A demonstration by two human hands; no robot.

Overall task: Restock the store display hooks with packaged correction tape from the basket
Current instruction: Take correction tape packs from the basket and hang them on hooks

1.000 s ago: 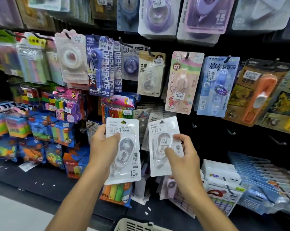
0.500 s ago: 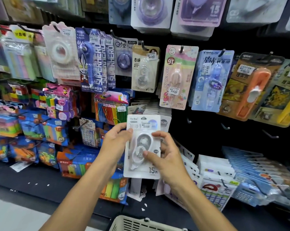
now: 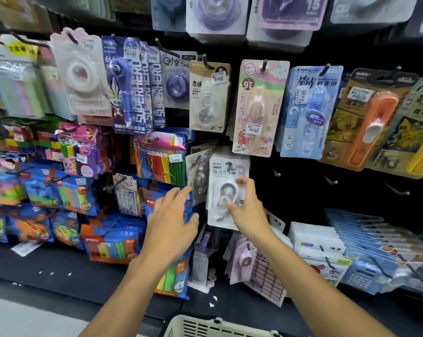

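Observation:
A white correction tape pack (image 3: 221, 176) hangs at a display hook (image 3: 228, 164) in the middle of the black wall. My right hand (image 3: 248, 207) pinches the pack's clear blister between thumb and fingers. Just left of the pack, my left hand (image 3: 172, 215) hovers with spread fingers and holds nothing. The cream basket (image 3: 205, 325) shows only its rim at the bottom edge; its contents are hidden.
Bare hooks (image 3: 330, 180) jut from the black panel right of the pack. Other correction tape cards (image 3: 259, 108) hang above. Colourful stick packs (image 3: 162, 164) crowd the left, and stacked packs (image 3: 315, 242) lie at lower right.
Both hands held the pack half a second ago. It has moved up and right onto the hook; my left hand has let go and drawn back to the left.

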